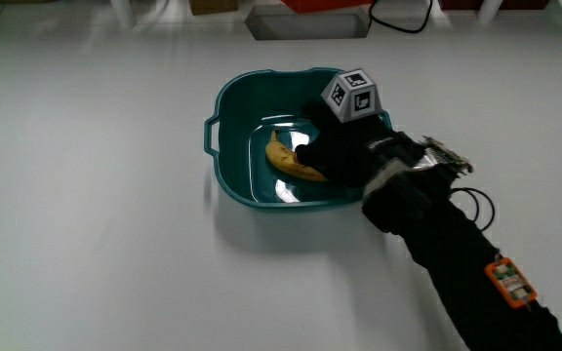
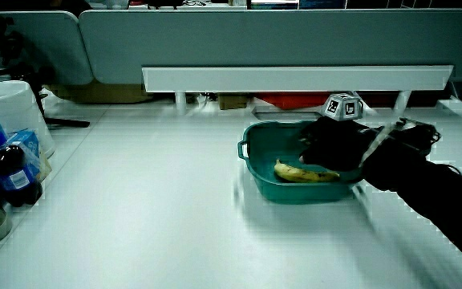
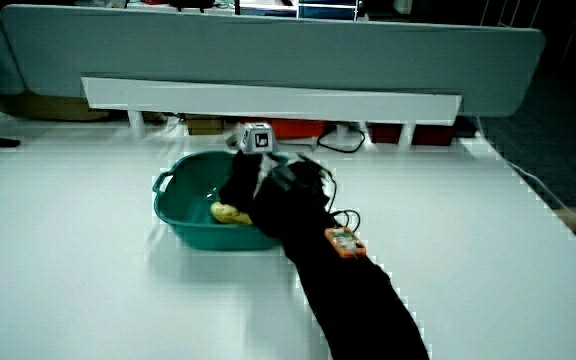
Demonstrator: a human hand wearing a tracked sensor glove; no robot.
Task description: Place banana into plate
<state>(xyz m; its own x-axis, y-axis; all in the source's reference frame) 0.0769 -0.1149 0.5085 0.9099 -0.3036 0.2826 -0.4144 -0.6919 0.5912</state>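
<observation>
A teal plate [image 1: 227,97] with a deep wall and a small handle stands on the white table, seen in both side views [image 2: 251,156] [image 3: 168,200]. A yellow banana [image 1: 286,159] lies inside it on the bottom [image 2: 299,172] [image 3: 226,213]. The hand [image 1: 335,156] reaches into the plate over the rim nearest the person, its fingers curled down on one end of the banana [image 2: 331,144] [image 3: 243,185]. That end is hidden under the glove. The patterned cube [image 1: 352,95] sits on the back of the hand. The black-sleeved forearm [image 1: 457,253] stretches from the plate toward the person.
A white tub [image 2: 10,112] and a dark bottle with a blue cap [image 2: 10,172] stand at the table's edge, well away from the plate. A white rail [image 2: 295,78] runs along the low partition. A grey box [image 1: 307,19] and a black cable [image 1: 398,19] lie near it.
</observation>
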